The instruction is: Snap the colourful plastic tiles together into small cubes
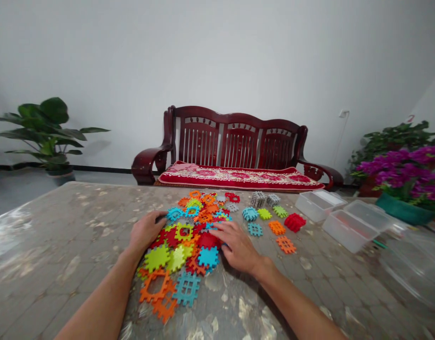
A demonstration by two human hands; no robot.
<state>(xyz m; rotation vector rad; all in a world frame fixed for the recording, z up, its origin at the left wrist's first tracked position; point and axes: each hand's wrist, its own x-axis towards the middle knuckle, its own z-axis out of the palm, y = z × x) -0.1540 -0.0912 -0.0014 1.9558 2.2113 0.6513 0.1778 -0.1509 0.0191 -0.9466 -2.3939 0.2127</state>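
A pile of interlocking plastic tiles in orange, lime, red, blue and grey lies between my hands on the table. My left hand (146,231) rests at the pile's left side, fingers stretched toward a blue frame tile (174,214). From the right, my right hand (234,243) reaches over the pile with its fingers apart, near a red tile (208,241); whether it touches that tile I cannot tell. Closer to me lie an orange frame tile (146,293), a teal grid tile (187,288) and a lime tile (157,257). Neither hand holds anything visible.
Right of the pile are small groups of tiles: a red stack (295,222), a blue stack (250,214), a grey stack (257,199) and orange tiles (285,245). Clear plastic boxes (348,231) and a purple flower pot (397,208) stand further right. A wooden bench (238,146) is behind.
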